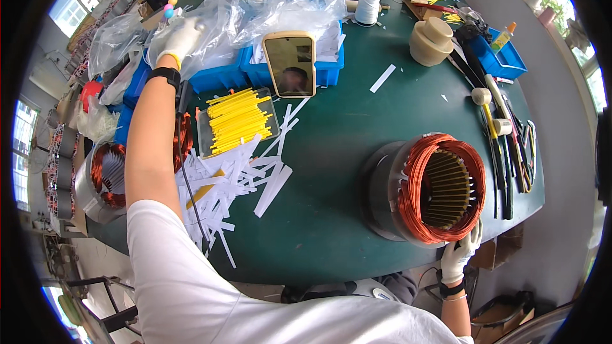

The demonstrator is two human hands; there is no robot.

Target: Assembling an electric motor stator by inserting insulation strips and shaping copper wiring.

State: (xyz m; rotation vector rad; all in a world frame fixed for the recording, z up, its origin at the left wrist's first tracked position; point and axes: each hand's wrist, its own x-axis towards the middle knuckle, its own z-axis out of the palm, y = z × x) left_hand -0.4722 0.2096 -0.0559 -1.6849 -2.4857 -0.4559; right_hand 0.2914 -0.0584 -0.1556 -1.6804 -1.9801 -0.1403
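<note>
A motor stator point(382, 194) with a thick ring of copper-coloured wire point(417, 210) round its opening lies on its side on the green table, its slots lined in yellow. My right hand point(462, 256), in a white glove, grips its lower right edge; the stator hides part of the fingers. My left hand point(178, 41), also gloved, reaches far out to the clear plastic bags point(220, 25) over the blue bins point(223, 76). Its fingers bend away from view, so what they hold is hidden. Beside it rise small coloured balls point(169, 7).
Yellow strips point(239, 121) fill a clear tray, beside loose white paper strips point(223, 178). A phone point(289, 64) stands before the bins. Farther off are a thread cone point(369, 0) and a beige stepped block point(431, 41). Mallets point(482, 97) lie at right; another wound stator point(102, 181) is left.
</note>
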